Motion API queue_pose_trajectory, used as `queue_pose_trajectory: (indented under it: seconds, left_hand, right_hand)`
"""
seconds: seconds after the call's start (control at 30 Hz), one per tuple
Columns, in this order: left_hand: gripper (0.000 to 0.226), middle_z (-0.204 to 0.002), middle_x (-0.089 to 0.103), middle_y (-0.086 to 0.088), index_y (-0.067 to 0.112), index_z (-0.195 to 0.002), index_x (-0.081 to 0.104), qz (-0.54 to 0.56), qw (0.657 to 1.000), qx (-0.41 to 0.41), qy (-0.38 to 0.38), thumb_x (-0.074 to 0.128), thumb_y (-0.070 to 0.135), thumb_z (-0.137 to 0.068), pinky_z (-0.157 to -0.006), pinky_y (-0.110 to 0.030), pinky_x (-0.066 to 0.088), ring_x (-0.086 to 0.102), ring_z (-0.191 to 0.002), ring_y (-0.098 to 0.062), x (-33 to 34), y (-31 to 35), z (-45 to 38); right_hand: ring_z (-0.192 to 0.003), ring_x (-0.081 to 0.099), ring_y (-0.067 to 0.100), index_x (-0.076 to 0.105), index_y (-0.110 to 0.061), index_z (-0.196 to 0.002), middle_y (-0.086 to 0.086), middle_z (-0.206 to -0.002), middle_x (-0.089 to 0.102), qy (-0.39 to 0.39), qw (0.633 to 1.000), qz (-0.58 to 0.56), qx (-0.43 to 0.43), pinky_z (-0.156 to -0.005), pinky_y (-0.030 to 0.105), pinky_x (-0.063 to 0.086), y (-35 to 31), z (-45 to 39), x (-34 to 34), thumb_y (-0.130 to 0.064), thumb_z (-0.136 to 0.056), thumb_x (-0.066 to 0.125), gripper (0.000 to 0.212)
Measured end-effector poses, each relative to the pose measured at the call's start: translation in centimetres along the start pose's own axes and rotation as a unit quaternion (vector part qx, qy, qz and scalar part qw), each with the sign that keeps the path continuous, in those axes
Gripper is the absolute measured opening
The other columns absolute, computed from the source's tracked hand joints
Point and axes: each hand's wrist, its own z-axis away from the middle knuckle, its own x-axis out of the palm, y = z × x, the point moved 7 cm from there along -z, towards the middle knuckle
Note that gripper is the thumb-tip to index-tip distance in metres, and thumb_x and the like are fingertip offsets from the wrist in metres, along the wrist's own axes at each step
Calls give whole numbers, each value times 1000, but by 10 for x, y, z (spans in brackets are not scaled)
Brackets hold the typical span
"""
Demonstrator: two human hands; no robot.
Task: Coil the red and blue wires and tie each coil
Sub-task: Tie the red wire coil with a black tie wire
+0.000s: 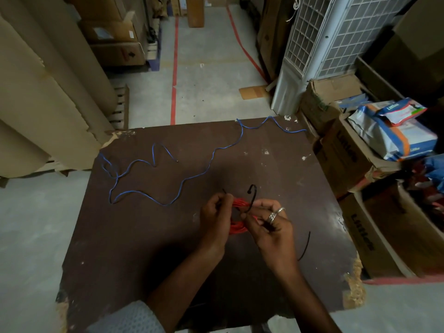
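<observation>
Both hands are working over the near-middle of the brown table (pixel 149 236), with the red coil (pixel 236 228) bunched up between them. The left hand (pixel 215 219) has its fingers curled around the left side of the coil, pinching near the top where one thin end of a black tie (pixel 252 195) pokes out. The right hand (pixel 269 227) (rings on one finger) pinches the other side of the coil, and the tie arcs up and over from its fingertips, looping above the red strands. Can't tell whether the tie is actually threaded closed, the fingers cover that bit. A second black tie (pixel 304 246) lies loose on the table just right of the right hand. The blue wire (pixel 168 186) is uncoiled, snaking across the far half of the table from the left edge to the far right corner, well apart from the hands. Cardboard boxes (pixel 348 159) stacked beside the table on the right.
</observation>
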Motion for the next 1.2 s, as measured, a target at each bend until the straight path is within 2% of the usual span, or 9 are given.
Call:
queue_pose_trajectory:
  seconds: [0.13,0.23,0.33,0.47,0.6,0.7,0.77,0.93,1.2]
  left_hand:
    - [31,-74,69,-3,15,-79,63,-53,993,105,-16,55,44,-89,-67,-38,51,63,-69,-14,-2,12,-1]
    - [32,-74,66,-1,16,-82,61,-97,983,153,-32,54,46,-92,-68,-44,52,64,-71,-19,-1,17,1]
    - [22,-73,66,6,19,-82,62,-132,974,180,-37,57,37,-95,-68,-39,52,64,-71,-9,0,23,5]
    - [16,-74,65,14,25,-83,60,-190,954,229,-30,59,34,-96,-65,-29,50,64,-73,-4,-2,39,12]
    - [16,-78,69,14,24,-85,61,-233,930,284,-26,57,36,-95,-65,-32,51,65,-73,-5,-2,52,19]
    - [16,-79,70,12,23,-87,62,-254,919,302,-25,57,35,-96,-66,-33,51,66,-74,-7,-4,55,18]
    - [15,-79,69,12,22,-87,63,-257,915,311,-20,59,33,-96,-65,-32,50,65,-73,-7,-7,57,16]
    - [8,-81,71,10,21,-88,64,-272,896,350,-15,64,24,-95,-65,-31,49,66,-74,-9,-7,67,17]
    - [14,-82,76,3,22,-100,73,-318,838,444,-6,62,29,-95,-59,-34,53,71,-70,-19,0,85,27]
  right_hand:
    - [-98,61,12,74,-25,-89,-8,-103,65,11,998,56,4,-81,24,50,-8,-1,-4,-8,-85,77,18]
    - [-87,67,20,72,-16,-94,2,-91,73,11,995,-68,72,-78,32,51,-18,-8,-10,-21,-88,74,8]
    - [-73,67,12,70,1,-98,3,-76,73,8,979,-167,116,-71,20,55,-30,-17,-15,-5,-92,67,9]
    - [-63,65,-2,71,5,-98,-6,-64,72,-11,986,-127,109,-63,10,51,-40,-28,-23,-2,-91,67,11]
    - [-57,59,4,74,-2,-87,-4,-56,63,-25,992,-47,115,-59,13,49,-43,-34,-31,-9,-90,71,8]
    - [-61,57,14,76,-5,-84,13,-61,65,-19,994,-5,105,-62,25,50,-48,-40,-39,-12,-87,75,8]
    - [-64,65,18,76,-2,-89,20,-71,72,-29,994,-4,104,-65,22,55,-55,-43,-44,-10,-86,75,8]
    - [-72,74,13,73,-1,-107,12,-88,78,-87,986,-50,134,-72,19,61,-63,-43,-44,4,-85,69,22]
    - [-63,71,8,69,3,-103,13,-78,72,-65,975,-90,192,-64,21,60,-48,-43,-32,7,-90,64,15]
